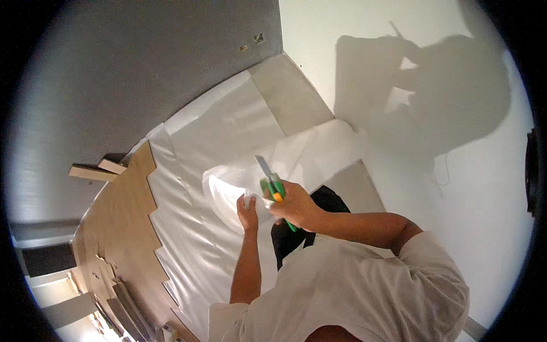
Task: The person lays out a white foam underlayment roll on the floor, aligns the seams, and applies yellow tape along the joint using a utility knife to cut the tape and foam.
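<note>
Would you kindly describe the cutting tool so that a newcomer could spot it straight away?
Start at the white underlay sheet spread over the floor beside the laid wood planks. Near its middle, the right hand grips a utility knife above the folded piece that the left hand pinches. Its green and orange handle and bare blade are the only bright colours there.

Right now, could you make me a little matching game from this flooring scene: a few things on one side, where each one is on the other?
Things:
1. utility knife
2. white sheet
3. wood planks
4. shadow

Places:
a. on the white wall
b. in the right hand
c. laid along the floor's left side
d. pinched by the left hand

Pairs: 1-b, 2-d, 3-c, 4-a
</note>
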